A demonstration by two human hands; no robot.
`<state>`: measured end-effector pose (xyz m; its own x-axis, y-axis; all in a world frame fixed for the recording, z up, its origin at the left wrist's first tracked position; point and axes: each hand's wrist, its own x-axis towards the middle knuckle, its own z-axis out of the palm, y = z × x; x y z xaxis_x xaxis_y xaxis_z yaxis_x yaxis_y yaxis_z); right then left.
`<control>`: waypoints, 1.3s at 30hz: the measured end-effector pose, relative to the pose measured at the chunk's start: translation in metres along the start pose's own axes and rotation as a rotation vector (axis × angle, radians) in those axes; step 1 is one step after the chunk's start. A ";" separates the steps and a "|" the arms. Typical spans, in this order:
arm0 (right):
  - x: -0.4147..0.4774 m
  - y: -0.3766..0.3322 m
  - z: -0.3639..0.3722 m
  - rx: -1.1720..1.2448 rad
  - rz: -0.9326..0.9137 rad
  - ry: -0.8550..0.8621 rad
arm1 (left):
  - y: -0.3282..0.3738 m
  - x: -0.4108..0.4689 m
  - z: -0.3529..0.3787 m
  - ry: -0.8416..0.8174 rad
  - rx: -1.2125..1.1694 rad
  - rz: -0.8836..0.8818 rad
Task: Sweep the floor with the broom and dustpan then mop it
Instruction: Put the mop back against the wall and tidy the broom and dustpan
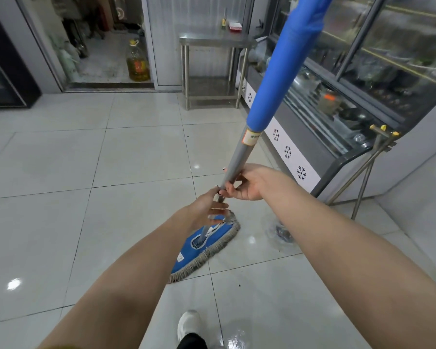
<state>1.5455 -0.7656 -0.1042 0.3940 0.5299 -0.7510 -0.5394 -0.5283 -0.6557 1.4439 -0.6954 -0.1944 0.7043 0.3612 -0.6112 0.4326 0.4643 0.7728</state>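
Note:
A flat mop with a blue pad and grey fringe (207,250) rests on the white tiled floor (111,172) in front of me. Its grey pole with a blue foam sleeve (277,79) rises up and to the right. My right hand (247,183) grips the grey part of the pole. My left hand (209,207) holds the pole just below it, with the fingers blurred. No broom or dustpan is in view.
A glass-fronted chiller counter (312,137) runs along the right. A steel table (212,41) stands at the back, and an oil jug (137,62) sits in a doorway. A small clump of debris (282,233) lies right of the mop. My white shoe (189,323) is at the bottom.

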 end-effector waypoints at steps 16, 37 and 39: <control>-0.004 -0.031 0.043 -0.014 -0.183 -0.083 | 0.038 0.004 -0.071 -0.030 0.280 0.240; 0.004 -0.076 0.023 -0.432 -0.778 0.095 | 0.083 0.050 -0.060 -0.041 0.339 0.329; 0.009 -0.080 0.019 -0.388 -0.802 0.085 | 0.089 0.052 -0.051 -0.003 0.481 0.324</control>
<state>1.5780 -0.7057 -0.0571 0.6064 0.7937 -0.0481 0.2060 -0.2153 -0.9546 1.4900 -0.5944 -0.1662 0.8447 0.4213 -0.3302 0.4012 -0.0901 0.9115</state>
